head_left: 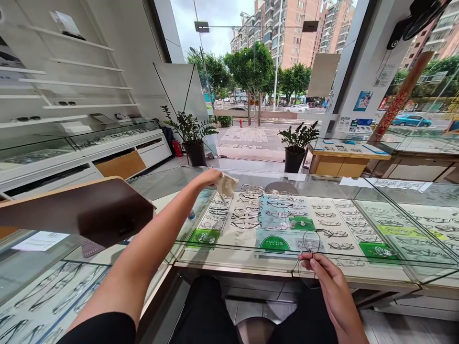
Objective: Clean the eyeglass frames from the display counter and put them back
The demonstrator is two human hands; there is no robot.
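Note:
My left hand (211, 177) reaches far forward over the glass counter, fingers closed on a beige cloth (227, 186) that hangs from it. Close to my body, my right hand (328, 277) pinches a thin-rimmed pair of eyeglasses (311, 241) near its middle. The glasses are turned on end, one round lens above the fingers and the other below. Beneath both hands is the glass display counter (229, 253), with rows of spectacle frames (247, 210) and green cards (203, 238) showing through its top.
To the left, a dark brown board (75, 210) juts over another glass case (53, 296) of frames. White paper (385, 185) lies on the counter at the right. Potted plants (195, 138) stand beyond, by the glass door. A round stool (256, 329) shows between my legs.

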